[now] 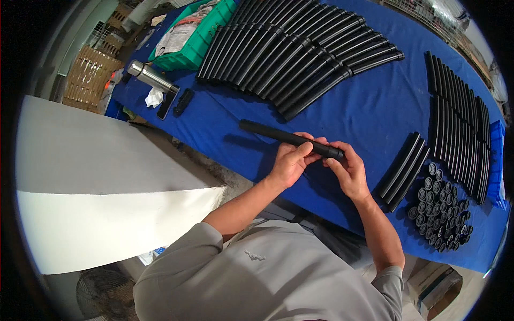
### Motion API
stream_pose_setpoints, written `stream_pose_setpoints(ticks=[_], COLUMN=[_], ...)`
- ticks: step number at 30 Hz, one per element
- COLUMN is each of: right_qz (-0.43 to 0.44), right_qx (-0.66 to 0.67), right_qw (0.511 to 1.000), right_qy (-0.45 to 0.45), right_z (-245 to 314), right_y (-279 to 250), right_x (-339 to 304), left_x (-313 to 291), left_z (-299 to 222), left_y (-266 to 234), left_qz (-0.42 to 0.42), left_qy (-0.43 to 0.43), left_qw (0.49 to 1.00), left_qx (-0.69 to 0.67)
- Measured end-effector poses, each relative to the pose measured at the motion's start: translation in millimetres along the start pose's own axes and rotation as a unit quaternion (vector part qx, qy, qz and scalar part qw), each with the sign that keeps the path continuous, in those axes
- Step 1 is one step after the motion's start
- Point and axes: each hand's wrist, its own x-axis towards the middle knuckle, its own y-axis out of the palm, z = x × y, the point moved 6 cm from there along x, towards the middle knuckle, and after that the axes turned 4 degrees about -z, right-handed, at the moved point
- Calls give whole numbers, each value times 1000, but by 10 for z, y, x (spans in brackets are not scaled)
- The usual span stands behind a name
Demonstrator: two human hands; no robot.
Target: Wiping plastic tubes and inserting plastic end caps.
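A long black tube (267,132) is held level above the blue-covered table (369,109). My left hand (292,160) wraps around it near its right end. My right hand (348,168) pinches that same end, fingertips on a black end cap (335,153). The tube's free end points to the upper left. A heap of several small black caps (441,208) lies to the right of my right hand, near the table's front edge.
Several black tubes lie in a big row (300,48) at the back, another row (460,120) at the right, three (402,168) beside the caps. A green bin (201,40), a steel flask (151,76) and a phone (166,104) sit at the left. A white box (101,182) stands at my left.
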Motion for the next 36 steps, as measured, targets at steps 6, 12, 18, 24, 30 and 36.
stream_pose_setpoints(ticks=[6,12,18,24,30,36], right_qz=[-15,19,6,8,15,50], right_qx=[-11,-67,-58,-64,-189,-18], right_qw=[1000,996,997,996,978,988], right_qy=[24,63,43,68,-86,147], right_z=[-114,74,8,-27,149,34], right_y=[-98,-22,-61,-52,-45,-1], right_x=[-13,29,28,60,58,46], left_x=[28,-59,-95,-103,-95,-81], left_z=[-220,-325,-299,-288,-298,-311], left_y=[-200,-374,-346,-341,-257,-353], left_qz=[30,49,40,25,-3,30], left_qy=[-34,-31,-6,-1,-39,-51], left_qw=[998,996,998,999,999,998], left_qx=[-33,-64,-40,-34,-25,-24])
